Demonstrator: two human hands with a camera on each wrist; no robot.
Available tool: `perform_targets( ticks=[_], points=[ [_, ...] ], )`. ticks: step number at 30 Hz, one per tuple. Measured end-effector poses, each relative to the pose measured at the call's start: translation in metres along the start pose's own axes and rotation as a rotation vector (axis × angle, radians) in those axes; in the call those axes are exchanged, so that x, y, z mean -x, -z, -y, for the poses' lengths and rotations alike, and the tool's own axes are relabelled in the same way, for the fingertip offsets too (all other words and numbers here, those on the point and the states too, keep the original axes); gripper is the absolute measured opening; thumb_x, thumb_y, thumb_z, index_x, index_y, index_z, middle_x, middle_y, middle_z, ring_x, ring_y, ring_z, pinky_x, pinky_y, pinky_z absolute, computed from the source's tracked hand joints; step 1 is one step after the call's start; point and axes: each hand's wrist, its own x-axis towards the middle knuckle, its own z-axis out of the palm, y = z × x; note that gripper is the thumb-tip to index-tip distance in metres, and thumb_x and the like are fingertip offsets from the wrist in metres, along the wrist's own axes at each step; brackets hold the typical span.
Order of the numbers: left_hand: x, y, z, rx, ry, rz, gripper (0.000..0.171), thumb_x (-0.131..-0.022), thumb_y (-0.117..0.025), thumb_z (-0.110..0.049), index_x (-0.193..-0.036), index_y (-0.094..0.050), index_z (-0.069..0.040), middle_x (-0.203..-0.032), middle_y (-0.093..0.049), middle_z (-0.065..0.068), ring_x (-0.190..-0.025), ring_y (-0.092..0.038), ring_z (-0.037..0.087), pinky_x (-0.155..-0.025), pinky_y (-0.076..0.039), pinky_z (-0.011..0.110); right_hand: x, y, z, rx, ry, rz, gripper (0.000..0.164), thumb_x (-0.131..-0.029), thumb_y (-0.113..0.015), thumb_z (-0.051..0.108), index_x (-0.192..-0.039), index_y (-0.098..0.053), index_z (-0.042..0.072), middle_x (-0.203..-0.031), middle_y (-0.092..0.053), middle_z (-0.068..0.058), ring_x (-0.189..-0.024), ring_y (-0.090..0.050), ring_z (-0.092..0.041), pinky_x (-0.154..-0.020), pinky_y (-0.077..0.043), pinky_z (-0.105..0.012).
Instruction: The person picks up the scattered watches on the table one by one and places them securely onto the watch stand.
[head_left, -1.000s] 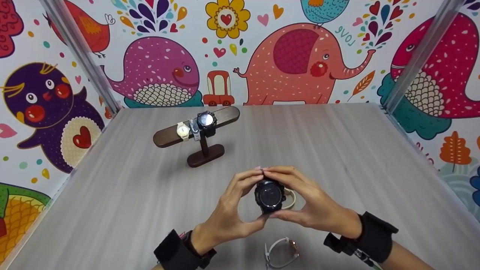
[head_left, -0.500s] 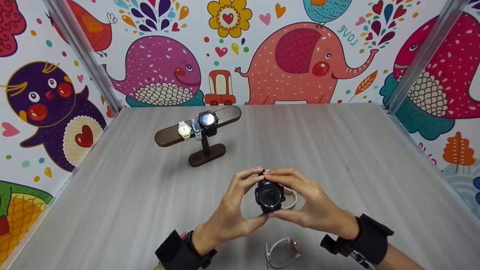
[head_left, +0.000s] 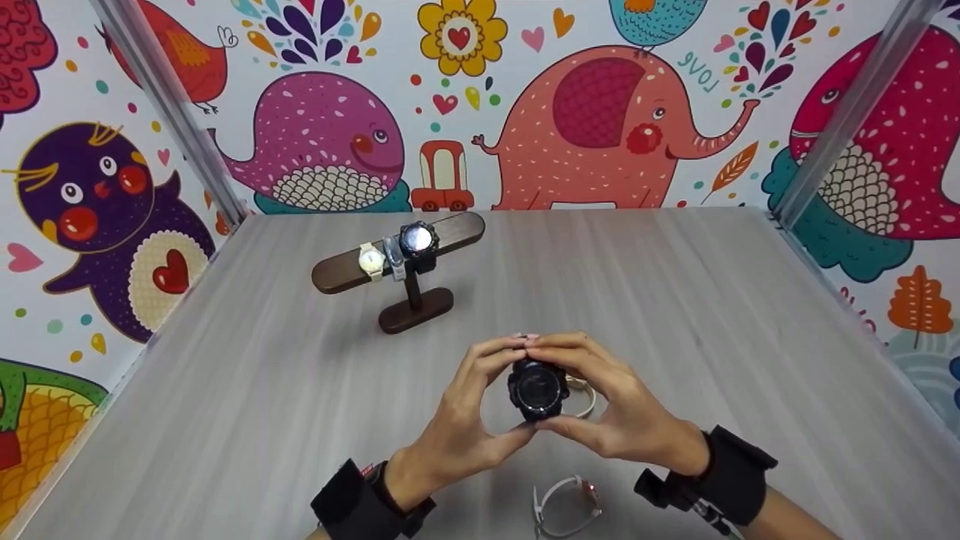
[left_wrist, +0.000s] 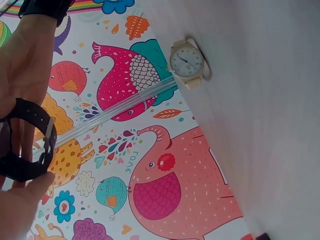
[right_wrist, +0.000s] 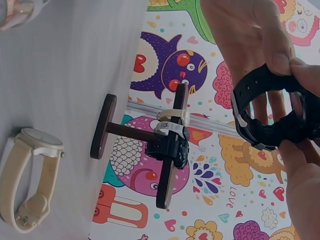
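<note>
A black wristwatch (head_left: 538, 390) is held above the table between both hands, its dark round face turned up toward the head view. My left hand (head_left: 461, 427) pinches it from the left, thumb below and fingertips at the top. From the right, my right hand (head_left: 637, 412) grips it the same way, and the fingertips of both hands meet. In the right wrist view the black strap (right_wrist: 252, 82) forms a closed loop with its buckle at the side. Partly behind the right hand lies a cream watch (left_wrist: 186, 62). Nearer the front is a white-strapped watch (head_left: 590, 491) with a rose-gold case.
A dark wooden watch stand (head_left: 337, 275) is at the back left of the table. Its tilted bar carries a cream watch (head_left: 370, 260), a grey one (head_left: 395, 259) and a black one (head_left: 418, 238). Printed cartoon walls (head_left: 450, 97) enclose the table.
Both hands keep their hold on the black watch in almost the same spot, with only a very slight upward shift. The watches on the table and the stand have not moved.
</note>
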Motion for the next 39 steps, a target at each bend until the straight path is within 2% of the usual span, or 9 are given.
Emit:
perform_targets(
  ticks=[8, 13, 16, 22, 25, 28, 31, 35, 39],
  points=[
    [0.001, 0.005, 0.003, 0.016, 0.025, 0.031, 0.076, -0.071, -0.082, 0.008, -0.136, -0.042, 0.01, -0.137, -0.045, 0.026, -0.133, -0.051, 0.032, -0.112, -0.047, 0.039, -0.001, -0.002, -0.006, -0.002, -0.015, 0.013, 0.07, -0.076, -0.082, -0.006, -0.137, -0.048, -0.014, -0.137, -0.048, -0.027, -0.138, -0.049, -0.023, -0.108, -0.05, -0.029],
    [0.0, 0.025, 0.011, -0.049, 0.016, 0.077, 0.074, -0.072, -0.082, 0.003, -0.134, -0.044, 0.011, -0.134, -0.049, 0.024, -0.128, -0.054, 0.031, -0.109, -0.051, 0.037, -0.011, -0.003, -0.016, 0.092, 0.019, 0.035, 0.071, -0.08, -0.083, 0.005, -0.139, -0.048, -0.011, -0.139, -0.05, -0.024, -0.137, -0.049, -0.028, -0.116, -0.044, -0.031],
    [0.002, 0.039, 0.015, -0.083, 0.045, 0.079, 0.074, -0.072, -0.083, 0.002, -0.135, -0.046, 0.009, -0.134, -0.05, 0.024, -0.126, -0.056, 0.03, -0.108, -0.052, 0.036, -0.014, -0.003, -0.023, 0.174, 0.029, 0.04, 0.07, -0.082, -0.083, 0.012, -0.14, -0.049, -0.009, -0.138, -0.052, -0.024, -0.135, -0.05, -0.028, -0.117, -0.043, -0.029],
    [0.021, 0.062, 0.022, -0.078, 0.192, 0.023, 0.075, -0.07, -0.085, 0.005, -0.135, -0.046, 0.006, -0.138, -0.048, 0.022, -0.131, -0.054, 0.026, -0.11, -0.05, 0.037, -0.016, -0.008, -0.042, 0.25, -0.09, 0.079, 0.073, -0.083, -0.083, 0.019, -0.144, -0.048, 0.001, -0.143, -0.051, -0.015, -0.136, -0.05, -0.025, -0.117, -0.042, -0.026],
    [0.028, 0.073, 0.025, -0.125, 0.232, 0.012, 0.077, -0.07, -0.085, 0.004, -0.136, -0.046, 0.005, -0.138, -0.049, 0.021, -0.13, -0.054, 0.026, -0.108, -0.051, 0.036, -0.018, -0.009, -0.052, 0.27, -0.128, 0.095, 0.076, -0.083, -0.083, 0.021, -0.147, -0.047, 0.005, -0.145, -0.051, -0.013, -0.137, -0.049, -0.024, -0.117, -0.041, -0.025],
    [0.032, 0.087, 0.031, -0.18, 0.242, 0.011, 0.077, -0.068, -0.085, 0.006, -0.133, -0.046, 0.006, -0.135, -0.049, 0.024, -0.127, -0.054, 0.027, -0.107, -0.052, 0.032, -0.018, -0.007, -0.064, 0.296, -0.167, 0.097, 0.076, -0.083, -0.083, 0.02, -0.148, -0.046, 0.006, -0.145, -0.051, -0.014, -0.137, -0.049, -0.024, -0.116, -0.043, -0.028],
    [0.037, 0.106, 0.038, -0.26, 0.246, -0.003, 0.076, -0.066, -0.085, 0.006, -0.131, -0.045, 0.008, -0.133, -0.051, 0.026, -0.126, -0.054, 0.026, -0.108, -0.05, 0.026, -0.017, -0.003, -0.08, 0.314, -0.227, 0.097, 0.075, -0.083, -0.083, 0.019, -0.147, -0.046, 0.004, -0.144, -0.051, -0.015, -0.135, -0.05, -0.026, -0.114, -0.046, -0.035],
    [0.043, 0.136, 0.05, -0.39, 0.268, -0.061, 0.078, -0.065, -0.086, 0.006, -0.131, -0.044, 0.011, -0.131, -0.053, 0.026, -0.125, -0.054, 0.025, -0.106, -0.048, 0.019, -0.018, 0.001, -0.104, 0.339, -0.339, 0.123, 0.073, -0.085, -0.081, 0.02, -0.147, -0.046, 0.003, -0.143, -0.05, -0.014, -0.134, -0.051, -0.027, -0.112, -0.047, -0.043],
    [0.047, 0.164, 0.062, -0.495, 0.314, -0.13, 0.081, -0.065, -0.086, 0.007, -0.135, -0.044, 0.012, -0.13, -0.052, 0.029, -0.123, -0.054, 0.03, -0.103, -0.047, 0.014, -0.025, 0.007, -0.126, 0.372, -0.433, 0.142, 0.073, -0.084, -0.082, 0.017, -0.147, -0.046, 0.002, -0.14, -0.051, -0.017, -0.132, -0.053, -0.03, -0.112, -0.047, -0.046]
  ],
)
